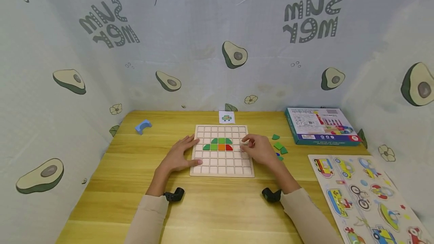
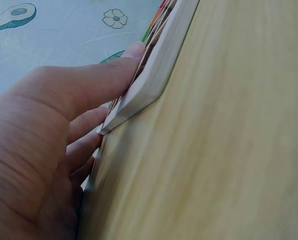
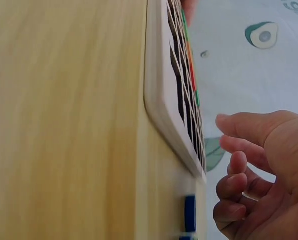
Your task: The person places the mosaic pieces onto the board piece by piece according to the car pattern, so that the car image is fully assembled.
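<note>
A pale wooden grid board (image 1: 222, 165) lies on the table, with green, orange and red tiles (image 1: 221, 147) set in its middle cells. At its left side my left hand (image 1: 179, 154) rests with fingers spread. The left thumb (image 2: 109, 75) lies on the board's top face, while the other fingers touch along its edge. Above the board's right edge hovers my right hand (image 1: 259, 148), its fingers loosely bent. In the right wrist view, a gap shows between thumb and index finger, with nothing in it. Beside that hand lie several loose tiles (image 1: 278, 145), mostly green, one blue.
A small pattern card (image 1: 226, 117) stands behind the board. At the far left is a blue arch-shaped block (image 1: 143, 126). A boxed set (image 1: 322, 125) sits at the back right, and a vehicle picture board (image 1: 369, 195) covers the right front. Printed cloth hangs around the table.
</note>
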Action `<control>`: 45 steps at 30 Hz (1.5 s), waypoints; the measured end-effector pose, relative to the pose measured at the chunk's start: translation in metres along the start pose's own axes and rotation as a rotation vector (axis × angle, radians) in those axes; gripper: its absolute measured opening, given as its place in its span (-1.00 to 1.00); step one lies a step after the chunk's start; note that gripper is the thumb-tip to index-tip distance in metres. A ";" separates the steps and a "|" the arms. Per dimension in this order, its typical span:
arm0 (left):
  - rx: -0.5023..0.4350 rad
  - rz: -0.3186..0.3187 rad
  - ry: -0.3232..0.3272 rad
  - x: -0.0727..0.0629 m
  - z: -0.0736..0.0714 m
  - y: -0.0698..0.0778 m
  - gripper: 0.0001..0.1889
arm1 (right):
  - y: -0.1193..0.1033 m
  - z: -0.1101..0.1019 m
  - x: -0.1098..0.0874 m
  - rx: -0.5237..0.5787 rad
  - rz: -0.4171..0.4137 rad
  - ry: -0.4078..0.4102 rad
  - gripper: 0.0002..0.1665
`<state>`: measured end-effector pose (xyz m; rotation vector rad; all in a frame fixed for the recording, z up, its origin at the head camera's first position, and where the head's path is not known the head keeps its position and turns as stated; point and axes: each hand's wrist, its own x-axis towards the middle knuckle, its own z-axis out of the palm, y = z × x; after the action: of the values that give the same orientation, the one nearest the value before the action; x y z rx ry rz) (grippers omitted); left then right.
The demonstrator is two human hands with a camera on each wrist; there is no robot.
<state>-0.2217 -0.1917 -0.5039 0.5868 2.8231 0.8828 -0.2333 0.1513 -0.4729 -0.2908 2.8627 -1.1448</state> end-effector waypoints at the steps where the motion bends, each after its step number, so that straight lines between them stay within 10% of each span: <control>1: 0.002 0.000 0.000 0.000 0.000 0.000 -0.07 | 0.003 -0.003 0.000 0.003 -0.005 0.007 -0.71; 18: 0.008 -0.004 0.000 -0.002 0.000 0.002 -0.07 | 0.061 -0.046 -0.002 -0.070 0.060 0.104 -0.62; 36: -0.005 0.012 -0.003 0.000 0.000 -0.001 -0.07 | 0.061 -0.065 -0.002 -0.118 0.209 0.105 -0.47; 45: 0.008 -0.013 -0.007 0.000 0.001 -0.002 -0.07 | 0.065 -0.061 0.003 -0.103 0.124 0.039 -0.52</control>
<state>-0.2223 -0.1927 -0.5058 0.5713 2.8220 0.8661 -0.2535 0.2385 -0.4735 -0.0941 2.9318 -0.9948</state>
